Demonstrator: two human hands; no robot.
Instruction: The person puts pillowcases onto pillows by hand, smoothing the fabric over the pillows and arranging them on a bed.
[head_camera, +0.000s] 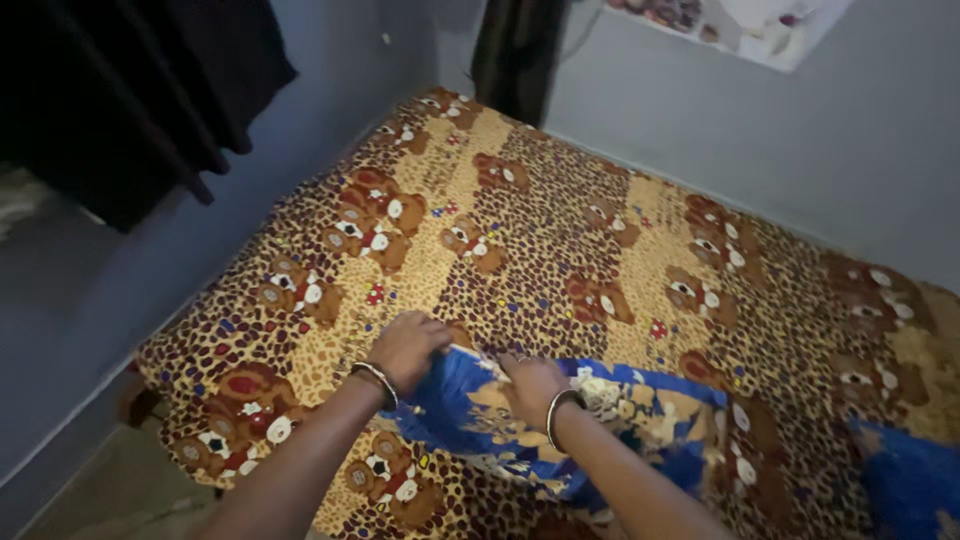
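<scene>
The person leans over a bed (560, 250) covered with a leopard-spotted sheet printed with brown teddy bears, and both hands work at the edge of a blue patterned cloth (600, 420) that lies crumpled across the near side of the mattress. The left hand (408, 345) is closed over the cloth's upper corner, knuckles up, pinching the fabric where the blue meets the bear sheet; the right hand (530, 385) rests just beside it, fingers curled down onto the same edge, though whether it truly grips or only presses cannot be told from this angle. A metal bangle (375, 380) sits on the left wrist and another on the right. The cloth bunches under and behind the right forearm and trails off toward a second blue patch (905, 480) at the bed's near right corner — it may be the same piece. To handle the edge well, the judgement is that the two hands should keep hold of one hem, well spread rather than close together, and draw it taut and low over the sheet so the folds beneath the forearm shake free — pulling upward from one point would only drag the bunch along. Dark clothes (150, 90) hang on the wall at left.
</scene>
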